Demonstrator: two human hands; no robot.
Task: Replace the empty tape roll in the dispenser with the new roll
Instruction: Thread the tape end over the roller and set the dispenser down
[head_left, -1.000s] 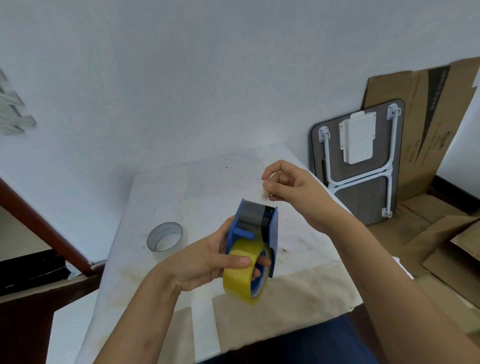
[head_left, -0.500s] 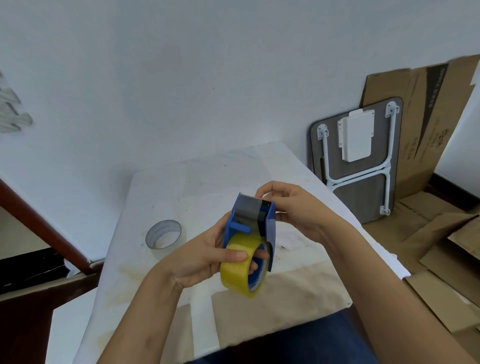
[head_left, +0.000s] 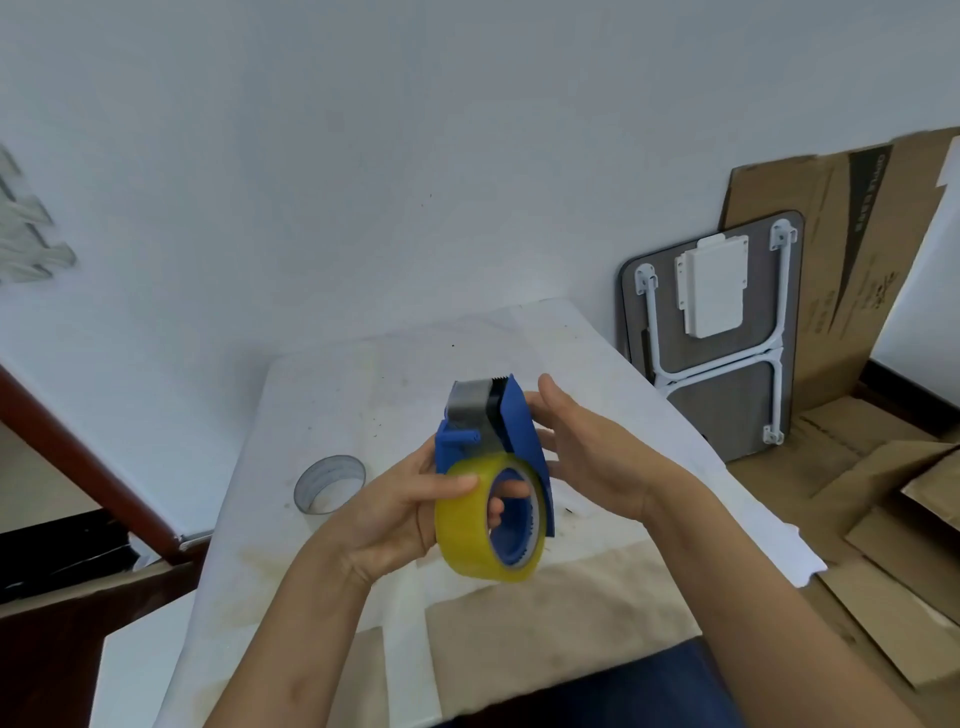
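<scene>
I hold a blue tape dispenser upright above the white table, its toothed blade at the top. A new yellowish roll of tape sits on its hub. My left hand grips the roll and dispenser from the left, thumb across the roll and fingertips through its core. My right hand rests against the dispenser's right side plate with fingers extended. The empty roll core, a grey cardboard ring, lies on the table to the left.
A folded grey table with white legs leans on the wall at right, with flattened cardboard behind it and on the floor. Brown paper covers the table's near edge. A dark wooden rail runs at left.
My right hand came down from above the blade, pinched near the dispenser's top, and now lies flat along its right side. The dispenser has tilted slightly in my left hand.
</scene>
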